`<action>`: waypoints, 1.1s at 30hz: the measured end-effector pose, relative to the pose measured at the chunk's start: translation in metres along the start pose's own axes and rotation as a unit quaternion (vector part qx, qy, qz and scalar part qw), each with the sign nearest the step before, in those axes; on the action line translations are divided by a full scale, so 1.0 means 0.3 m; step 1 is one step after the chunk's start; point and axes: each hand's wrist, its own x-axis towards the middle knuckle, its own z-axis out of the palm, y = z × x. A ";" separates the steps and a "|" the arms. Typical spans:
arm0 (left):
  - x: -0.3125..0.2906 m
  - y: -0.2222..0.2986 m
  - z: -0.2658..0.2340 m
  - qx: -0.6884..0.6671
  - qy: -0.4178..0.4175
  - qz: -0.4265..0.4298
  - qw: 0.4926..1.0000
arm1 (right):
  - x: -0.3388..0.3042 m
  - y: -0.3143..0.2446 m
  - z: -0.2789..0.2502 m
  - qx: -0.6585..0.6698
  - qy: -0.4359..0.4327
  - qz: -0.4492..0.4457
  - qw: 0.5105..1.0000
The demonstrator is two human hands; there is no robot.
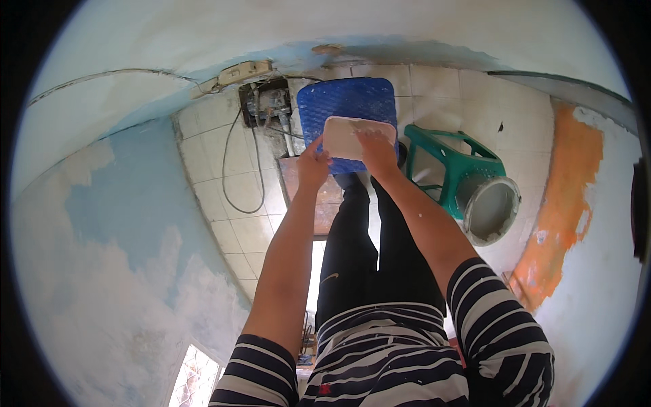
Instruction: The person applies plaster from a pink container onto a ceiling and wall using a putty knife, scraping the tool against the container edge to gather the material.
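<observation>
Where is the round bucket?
In the head view, the round bucket is on the right, by the green stool, left of the orange wall patch.

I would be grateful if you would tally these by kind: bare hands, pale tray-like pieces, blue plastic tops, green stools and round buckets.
Bare hands: 2, left hand and right hand
Pale tray-like piece: 1
Blue plastic top: 1
Green stool: 1
Round bucket: 1
Total: 6
</observation>
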 end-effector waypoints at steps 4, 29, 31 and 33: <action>0.016 -0.034 -0.014 -0.046 0.015 -0.016 0.999 | -0.006 0.003 -0.017 0.050 0.048 -0.018 0.997; 0.047 -0.046 -0.003 -0.019 -0.004 -0.014 1.000 | 0.082 0.047 0.015 -0.060 -0.026 -0.008 0.998; 0.042 -0.046 -0.009 -0.028 -0.003 -0.022 0.999 | 0.116 0.067 -0.014 0.019 0.017 -0.075 0.997; 0.041 -0.082 -0.002 -0.041 0.043 -0.031 0.998 | 0.097 0.038 -0.043 0.016 -0.003 -0.072 0.997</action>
